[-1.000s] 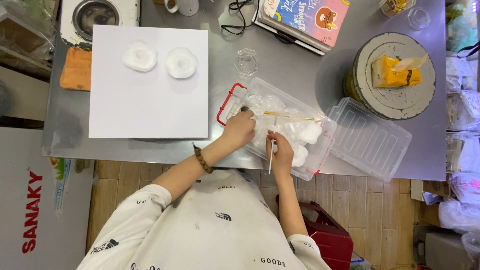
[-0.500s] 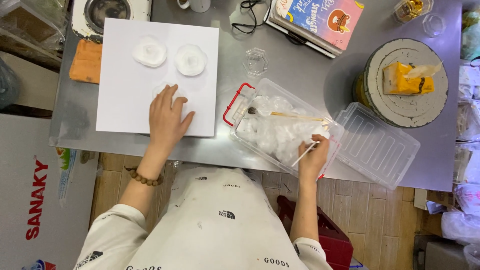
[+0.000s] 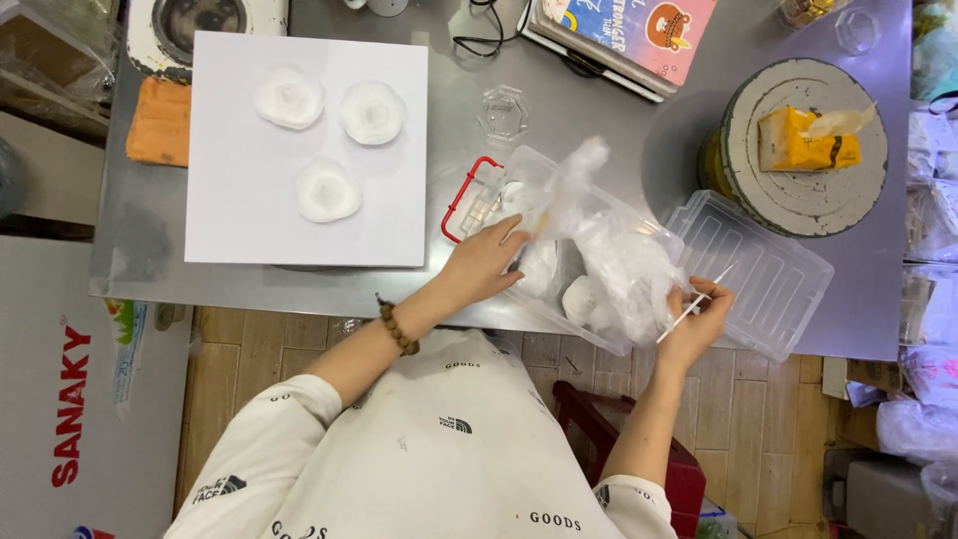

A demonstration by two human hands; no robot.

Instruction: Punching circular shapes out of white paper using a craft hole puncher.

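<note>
Left hand (image 3: pixel 486 265) reaching open into the clear plastic box (image 3: pixel 559 250), right hand (image 3: pixel 696 319) pinching a thin stick (image 3: pixel 696 303); the crumpled plastic bag (image 3: pixel 619 255) could snag and spill the white pieces.

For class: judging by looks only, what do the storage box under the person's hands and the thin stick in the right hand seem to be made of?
Storage box: clear, glossy plastic, since the table shows through its walls.
Thin stick: pale and matte, probably wood or bamboo; too small to be sure.
</note>
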